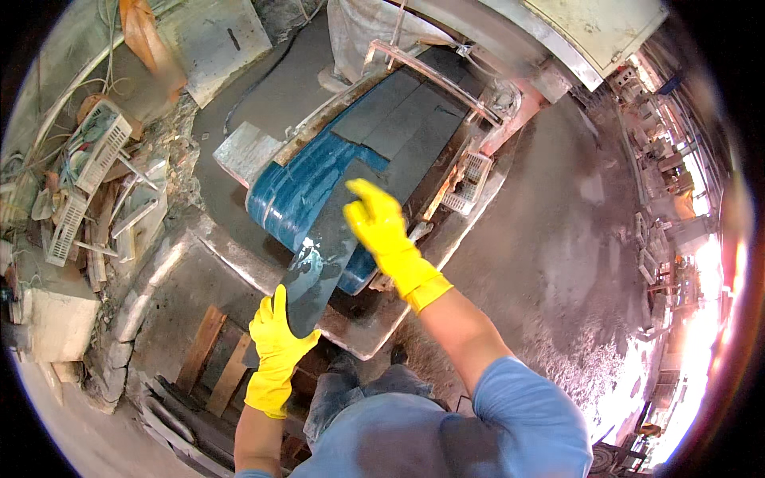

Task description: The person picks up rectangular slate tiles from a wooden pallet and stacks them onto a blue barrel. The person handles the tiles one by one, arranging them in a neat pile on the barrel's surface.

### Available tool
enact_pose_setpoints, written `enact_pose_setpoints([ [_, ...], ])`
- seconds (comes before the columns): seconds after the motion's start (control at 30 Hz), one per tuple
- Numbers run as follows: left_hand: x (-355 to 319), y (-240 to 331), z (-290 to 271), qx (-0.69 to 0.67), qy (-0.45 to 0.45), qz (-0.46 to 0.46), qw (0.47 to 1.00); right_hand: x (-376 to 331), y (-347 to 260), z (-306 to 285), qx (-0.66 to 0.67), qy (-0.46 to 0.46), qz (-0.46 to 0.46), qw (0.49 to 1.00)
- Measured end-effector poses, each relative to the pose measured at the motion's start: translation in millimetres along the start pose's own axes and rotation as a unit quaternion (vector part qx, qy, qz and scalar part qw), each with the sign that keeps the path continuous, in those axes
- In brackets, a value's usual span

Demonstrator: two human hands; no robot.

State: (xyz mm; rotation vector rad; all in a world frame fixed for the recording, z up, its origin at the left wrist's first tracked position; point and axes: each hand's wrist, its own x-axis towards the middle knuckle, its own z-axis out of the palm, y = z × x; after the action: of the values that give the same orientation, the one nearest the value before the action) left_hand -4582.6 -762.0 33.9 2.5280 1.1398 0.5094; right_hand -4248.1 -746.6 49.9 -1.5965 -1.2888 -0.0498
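Note:
A long dark slab (323, 267) with a rounded near end lies aslant over the blue conveyor belt (291, 199), its near end jutting past the belt. Wet, shiny patches show on its surface. My left hand (277, 346), in a yellow rubber glove, holds that rounded end, fingers along the left edge and thumb around the tip. Over the slab's right edge is my right hand (382, 235), also gloved in yellow, fingers stretched toward the upper left; whether they touch the slab is unclear. Farther up the belt lie several flat dark slabs (382, 123).
A pinkish metal frame (434, 76) spans the belt's far part. Beside the belt on the right sits a white plastic crate (470, 183). More crates (103, 147) and scrap pile up at the left. Wooden planks (201, 346) lie at lower left; a concrete ledge (239, 267) borders the machine.

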Motion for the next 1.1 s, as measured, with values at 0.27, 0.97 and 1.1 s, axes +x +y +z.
enact_pose_setpoints([
  [0.27, 30, -8, 21, -0.018, -0.042, 0.031, 0.998, -91, 216, 2, -0.39, 0.144, 0.255, 0.873],
  [0.97, 258, 245, 132, 0.052, 0.029, 0.187, 0.981, -107, 213, 43, -0.342, 0.164, 0.248, 0.892],
  [1.1, 309, 298, 167, 0.08, 0.055, 0.192, 0.977, -109, 225, 55, -0.503, 0.14, 0.238, 0.819],
])
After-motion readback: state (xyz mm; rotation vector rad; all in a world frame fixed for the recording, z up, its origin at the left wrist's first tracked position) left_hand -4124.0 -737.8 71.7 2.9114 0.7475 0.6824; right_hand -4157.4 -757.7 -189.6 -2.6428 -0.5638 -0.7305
